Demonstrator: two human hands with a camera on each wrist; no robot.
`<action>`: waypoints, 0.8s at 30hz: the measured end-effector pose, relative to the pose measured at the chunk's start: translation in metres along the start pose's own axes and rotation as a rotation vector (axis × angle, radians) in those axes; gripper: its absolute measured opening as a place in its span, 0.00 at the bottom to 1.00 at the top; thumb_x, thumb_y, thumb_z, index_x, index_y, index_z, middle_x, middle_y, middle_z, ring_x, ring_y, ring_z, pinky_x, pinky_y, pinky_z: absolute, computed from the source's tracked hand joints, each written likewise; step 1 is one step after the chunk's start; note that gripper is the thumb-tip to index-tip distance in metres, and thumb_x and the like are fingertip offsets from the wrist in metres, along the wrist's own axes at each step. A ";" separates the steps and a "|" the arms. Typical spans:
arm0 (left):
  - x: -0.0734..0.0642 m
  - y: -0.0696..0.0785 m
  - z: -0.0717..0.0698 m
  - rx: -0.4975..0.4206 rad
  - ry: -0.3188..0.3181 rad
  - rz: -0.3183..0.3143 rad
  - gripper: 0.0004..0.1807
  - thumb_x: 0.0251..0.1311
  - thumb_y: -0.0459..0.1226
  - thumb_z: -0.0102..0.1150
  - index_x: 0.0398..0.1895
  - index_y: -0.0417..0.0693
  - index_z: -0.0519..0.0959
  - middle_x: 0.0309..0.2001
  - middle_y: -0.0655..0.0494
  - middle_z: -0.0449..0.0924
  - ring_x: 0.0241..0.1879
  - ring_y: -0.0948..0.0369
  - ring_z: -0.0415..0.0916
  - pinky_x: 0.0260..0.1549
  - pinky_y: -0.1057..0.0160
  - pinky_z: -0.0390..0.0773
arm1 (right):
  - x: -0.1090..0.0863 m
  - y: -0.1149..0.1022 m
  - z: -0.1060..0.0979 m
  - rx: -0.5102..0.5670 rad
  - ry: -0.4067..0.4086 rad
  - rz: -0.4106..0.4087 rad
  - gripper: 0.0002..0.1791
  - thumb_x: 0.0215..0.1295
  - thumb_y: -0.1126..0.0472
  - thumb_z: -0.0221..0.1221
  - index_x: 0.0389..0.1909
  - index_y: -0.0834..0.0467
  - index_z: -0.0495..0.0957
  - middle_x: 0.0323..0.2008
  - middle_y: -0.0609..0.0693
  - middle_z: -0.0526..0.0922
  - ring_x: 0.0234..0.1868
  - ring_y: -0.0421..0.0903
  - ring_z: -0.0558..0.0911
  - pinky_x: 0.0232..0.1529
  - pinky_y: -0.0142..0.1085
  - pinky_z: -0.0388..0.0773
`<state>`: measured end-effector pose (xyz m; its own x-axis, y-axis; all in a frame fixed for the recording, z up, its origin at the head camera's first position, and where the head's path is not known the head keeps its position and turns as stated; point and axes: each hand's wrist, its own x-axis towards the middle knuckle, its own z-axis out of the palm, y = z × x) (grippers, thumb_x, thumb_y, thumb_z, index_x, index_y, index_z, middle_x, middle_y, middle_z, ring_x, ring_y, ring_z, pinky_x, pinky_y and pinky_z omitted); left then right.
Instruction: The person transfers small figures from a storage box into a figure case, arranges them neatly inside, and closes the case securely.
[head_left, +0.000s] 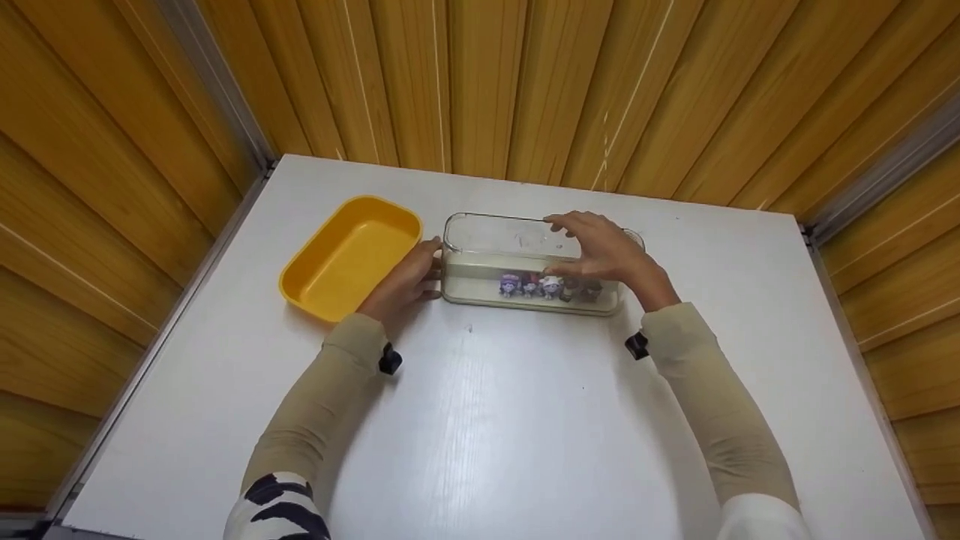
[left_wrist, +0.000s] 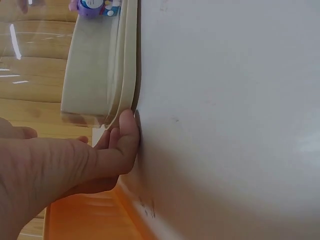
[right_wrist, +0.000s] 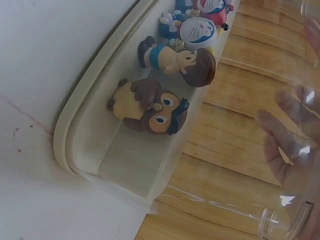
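Note:
A long display case with a cream base (head_left: 472, 289) and a clear cover (head_left: 495, 231) stands on the white table. Inside, small figurines (head_left: 551, 286) line up toward the right; an owl figurine (right_wrist: 150, 106) and a boy figurine (right_wrist: 177, 62) show in the right wrist view. At the case's left end, my left hand (head_left: 405, 276) holds the base corner, its thumb (left_wrist: 128, 127) touching the rim. My right hand (head_left: 607, 251) grips the clear cover from above, thumb at the front and fingers at the back. Clear plastic partly blurs the right fingers in the right wrist view.
A yellow tray (head_left: 289, 281) stands close to the left of the case, beside my left wrist. Wood-patterned walls (head_left: 480, 90) enclose the table (head_left: 510, 420) at the back and both sides.

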<state>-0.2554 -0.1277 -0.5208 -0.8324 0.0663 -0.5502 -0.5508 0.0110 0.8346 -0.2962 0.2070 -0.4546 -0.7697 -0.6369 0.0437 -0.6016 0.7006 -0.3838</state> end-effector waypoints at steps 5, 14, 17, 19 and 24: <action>-0.011 -0.001 -0.003 -0.007 -0.009 0.028 0.30 0.79 0.55 0.38 0.78 0.54 0.58 0.70 0.44 0.63 0.62 0.48 0.66 0.59 0.49 0.75 | -0.001 -0.003 0.003 -0.036 0.006 -0.005 0.48 0.54 0.34 0.71 0.73 0.50 0.67 0.61 0.54 0.79 0.59 0.55 0.77 0.63 0.60 0.69; -0.053 0.014 0.000 0.282 0.096 0.423 0.29 0.81 0.47 0.37 0.77 0.42 0.58 0.77 0.41 0.56 0.74 0.43 0.57 0.72 0.44 0.60 | 0.000 -0.005 0.005 -0.221 -0.004 -0.106 0.49 0.64 0.29 0.58 0.80 0.45 0.56 0.71 0.53 0.70 0.70 0.57 0.69 0.70 0.59 0.62; -0.065 0.020 0.005 0.543 0.176 0.579 0.29 0.80 0.47 0.40 0.77 0.44 0.59 0.77 0.42 0.55 0.75 0.47 0.53 0.75 0.47 0.54 | -0.002 -0.005 0.005 -0.276 0.099 -0.203 0.43 0.70 0.31 0.52 0.79 0.49 0.59 0.72 0.52 0.70 0.71 0.57 0.68 0.71 0.57 0.61; -0.073 0.021 0.007 0.732 0.180 0.666 0.31 0.79 0.49 0.41 0.79 0.48 0.56 0.79 0.45 0.51 0.78 0.48 0.48 0.76 0.45 0.49 | -0.007 -0.008 0.006 -0.305 0.167 -0.262 0.40 0.73 0.33 0.48 0.78 0.50 0.61 0.72 0.52 0.70 0.71 0.56 0.68 0.71 0.56 0.61; -0.088 0.022 0.012 1.219 0.078 0.854 0.38 0.76 0.59 0.39 0.83 0.57 0.48 0.83 0.56 0.42 0.81 0.51 0.34 0.77 0.42 0.37 | -0.026 -0.024 0.004 -0.316 0.184 -0.295 0.41 0.73 0.37 0.50 0.80 0.51 0.55 0.77 0.51 0.62 0.76 0.55 0.62 0.73 0.56 0.58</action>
<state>-0.1931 -0.1217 -0.4538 -0.8918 0.4312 0.1368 0.4490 0.8066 0.3846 -0.2613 0.2053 -0.4506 -0.5637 -0.7763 0.2821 -0.8142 0.5796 -0.0319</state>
